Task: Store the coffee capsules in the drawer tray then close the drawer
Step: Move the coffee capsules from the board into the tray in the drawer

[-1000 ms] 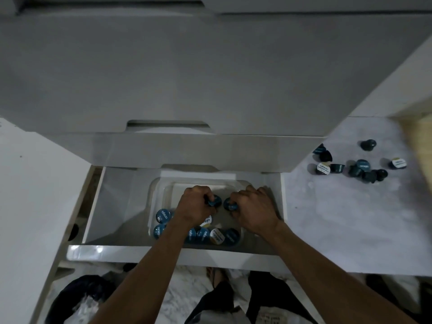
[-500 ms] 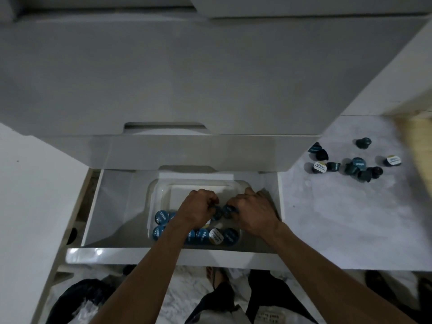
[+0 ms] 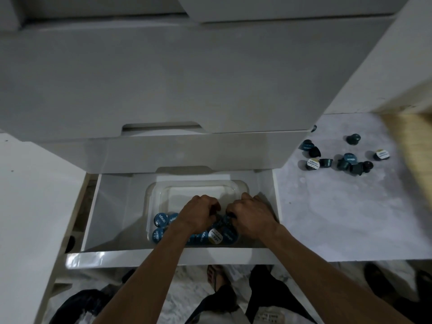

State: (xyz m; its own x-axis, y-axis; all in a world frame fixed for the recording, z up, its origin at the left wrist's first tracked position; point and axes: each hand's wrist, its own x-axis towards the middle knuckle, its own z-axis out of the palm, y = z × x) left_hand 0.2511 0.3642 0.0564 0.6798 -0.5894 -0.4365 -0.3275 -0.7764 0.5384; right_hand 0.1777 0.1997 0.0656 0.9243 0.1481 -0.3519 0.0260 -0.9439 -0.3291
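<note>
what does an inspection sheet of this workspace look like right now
surface: pale marbled counter to the right of the open drawer
job's things: clear tray inside the drawer, its near end filled with capsules, far end bare; about ten loose capsules left on the counter
clutter: nothing seen on the counter besides the loose capsules
grippers: left hand and right hand both down in the tray among the capsules, fingers curled; whether either holds a capsule cannot be told
cables: nothing seen
surroundings: white cabinet front above the drawer; dark bag on the floor below; dim light
</note>
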